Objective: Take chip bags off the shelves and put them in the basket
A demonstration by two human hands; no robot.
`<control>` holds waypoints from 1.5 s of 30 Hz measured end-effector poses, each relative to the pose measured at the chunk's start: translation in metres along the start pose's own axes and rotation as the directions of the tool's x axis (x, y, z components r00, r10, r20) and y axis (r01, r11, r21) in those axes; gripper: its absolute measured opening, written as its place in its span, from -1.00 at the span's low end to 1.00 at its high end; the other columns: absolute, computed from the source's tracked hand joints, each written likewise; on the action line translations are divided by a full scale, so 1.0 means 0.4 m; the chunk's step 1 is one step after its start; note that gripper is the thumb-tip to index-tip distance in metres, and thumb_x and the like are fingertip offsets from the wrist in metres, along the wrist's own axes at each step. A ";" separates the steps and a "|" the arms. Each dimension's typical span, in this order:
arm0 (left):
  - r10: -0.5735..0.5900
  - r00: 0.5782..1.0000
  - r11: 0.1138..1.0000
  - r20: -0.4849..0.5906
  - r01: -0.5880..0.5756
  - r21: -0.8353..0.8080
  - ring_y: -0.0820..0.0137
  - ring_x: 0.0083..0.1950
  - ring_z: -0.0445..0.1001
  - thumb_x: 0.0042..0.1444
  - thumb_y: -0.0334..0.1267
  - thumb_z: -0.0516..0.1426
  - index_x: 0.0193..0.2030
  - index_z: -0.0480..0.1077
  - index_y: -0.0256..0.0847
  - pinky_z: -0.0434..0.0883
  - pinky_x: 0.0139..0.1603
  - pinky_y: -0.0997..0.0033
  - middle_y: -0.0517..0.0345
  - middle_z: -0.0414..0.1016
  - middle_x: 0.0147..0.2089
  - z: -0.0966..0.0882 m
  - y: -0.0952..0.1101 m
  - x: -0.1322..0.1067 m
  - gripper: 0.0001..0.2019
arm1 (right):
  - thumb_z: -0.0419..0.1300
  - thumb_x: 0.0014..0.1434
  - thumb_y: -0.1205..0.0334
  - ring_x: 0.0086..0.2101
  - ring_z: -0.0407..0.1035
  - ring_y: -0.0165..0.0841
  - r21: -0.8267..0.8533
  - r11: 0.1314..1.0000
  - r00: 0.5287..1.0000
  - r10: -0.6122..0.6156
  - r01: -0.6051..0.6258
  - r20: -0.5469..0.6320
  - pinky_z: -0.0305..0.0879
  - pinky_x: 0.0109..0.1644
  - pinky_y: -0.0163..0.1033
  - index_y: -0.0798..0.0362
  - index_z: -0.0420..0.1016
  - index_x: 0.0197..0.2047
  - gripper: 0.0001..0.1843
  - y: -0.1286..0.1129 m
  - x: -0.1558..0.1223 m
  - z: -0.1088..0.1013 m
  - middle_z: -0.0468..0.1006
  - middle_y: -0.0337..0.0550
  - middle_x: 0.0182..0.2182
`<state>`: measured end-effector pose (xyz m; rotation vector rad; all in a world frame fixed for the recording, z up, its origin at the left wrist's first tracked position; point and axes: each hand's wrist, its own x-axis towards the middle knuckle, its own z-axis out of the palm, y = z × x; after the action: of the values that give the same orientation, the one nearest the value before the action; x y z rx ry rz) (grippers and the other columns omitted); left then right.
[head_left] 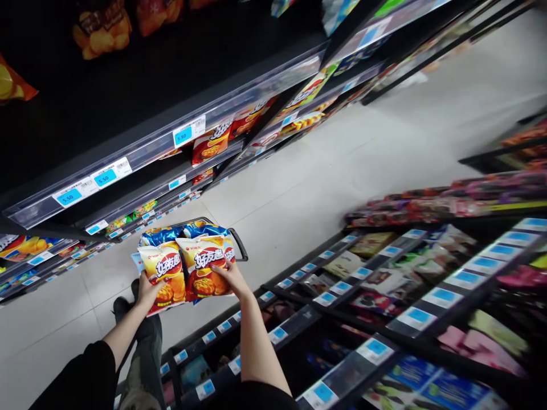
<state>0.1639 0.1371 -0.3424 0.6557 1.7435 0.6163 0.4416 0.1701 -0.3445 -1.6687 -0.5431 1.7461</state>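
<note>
I hold two yellow and red chip bags side by side at waist height over a shop aisle. My left hand (147, 291) grips the lower edge of the left chip bag (162, 272). My right hand (229, 277) grips the lower edge of the right chip bag (205, 267). Behind them, blue and gold chip bags (171, 233) fill a black shopping basket (238, 244) that hangs low over the floor. How the basket is held is hidden behind the bags.
Dark shelves with blue price tags (105, 177) and snack bags (211, 143) line the left. Lower shelves of boxed snacks (384, 267) run along the right. The pale tiled aisle floor (342, 165) stretches ahead. My dark shoes (123, 307) show below.
</note>
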 end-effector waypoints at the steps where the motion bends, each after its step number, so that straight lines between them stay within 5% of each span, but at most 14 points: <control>1: 0.008 1.000 1.000 -0.011 -0.008 0.026 0.26 -0.03 0.40 0.04 -0.25 0.17 -0.04 0.30 -0.28 0.31 0.01 0.11 -0.01 0.42 -0.02 0.005 0.000 -0.003 -0.66 | 0.34 -0.19 0.15 -0.24 0.51 -0.06 0.006 1.000 1.000 0.002 -0.002 -0.014 0.44 -0.12 0.02 0.02 0.41 -0.22 -0.59 0.005 0.002 0.004 0.63 -0.11 -0.31; 6: 0.036 0.999 0.989 0.003 -0.036 0.144 0.24 -0.08 0.44 -0.07 -0.29 0.24 -0.06 0.30 -0.28 0.34 -0.04 0.16 -0.01 0.47 -0.10 -0.007 0.013 -0.012 -0.60 | 0.33 -0.20 0.10 -0.25 0.51 -0.03 0.049 0.999 0.999 0.005 -0.002 -0.049 0.46 -0.16 0.02 0.02 0.40 -0.28 -0.62 0.010 -0.007 -0.002 0.63 -0.08 -0.32; 11: 0.045 0.996 0.975 0.082 -0.062 0.215 0.28 -0.10 0.46 0.02 -0.29 0.18 -0.05 0.31 -0.28 0.37 -0.06 0.18 0.02 0.48 -0.10 -0.025 0.017 -0.018 -0.67 | 0.34 -0.21 0.12 -0.28 0.51 -0.03 0.062 0.998 0.998 0.017 -0.014 -0.057 0.48 -0.21 0.00 0.02 0.40 -0.30 -0.64 -0.009 -0.028 -0.019 0.63 -0.07 -0.34; 22: 0.095 0.973 0.906 0.210 -0.172 0.388 0.27 -0.06 0.43 0.06 -0.25 0.16 -0.04 0.32 -0.29 0.36 -0.03 0.11 0.03 0.46 -0.08 0.016 0.040 -0.031 -0.68 | 0.35 -0.21 0.16 -0.33 0.53 -0.08 0.074 0.996 0.999 0.045 -0.043 -0.028 0.49 -0.24 -0.05 0.04 0.38 -0.30 -0.63 -0.028 -0.020 -0.038 0.64 -0.09 -0.40; 31: 0.137 0.981 0.869 0.140 -0.187 0.457 0.21 0.02 0.37 0.05 -0.26 0.15 -0.03 0.28 -0.30 0.30 0.01 0.07 -0.04 0.38 -0.01 0.019 0.049 -0.016 -0.66 | 0.36 -0.23 0.22 -0.33 0.53 -0.12 0.030 0.999 0.997 0.023 -0.021 -0.072 0.47 -0.20 -0.06 0.00 0.36 -0.21 -0.55 -0.010 0.000 -0.037 0.63 -0.12 -0.35; 45: 0.144 0.974 0.894 0.176 -0.205 0.398 0.32 -0.16 0.43 0.05 -0.33 0.15 -0.09 0.30 -0.30 0.37 -0.10 0.17 0.09 0.43 -0.17 -0.010 0.009 -0.023 -0.73 | 0.34 -0.23 0.08 -0.30 0.51 -0.11 -0.058 0.995 0.994 -0.080 0.075 -0.078 0.46 -0.19 -0.06 0.03 0.39 -0.18 -0.50 -0.014 0.023 -0.020 0.62 -0.11 -0.30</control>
<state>0.1626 0.1328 -0.3327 1.1372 1.7033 0.3061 0.4506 0.1795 -0.3479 -1.7245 -0.6160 1.6153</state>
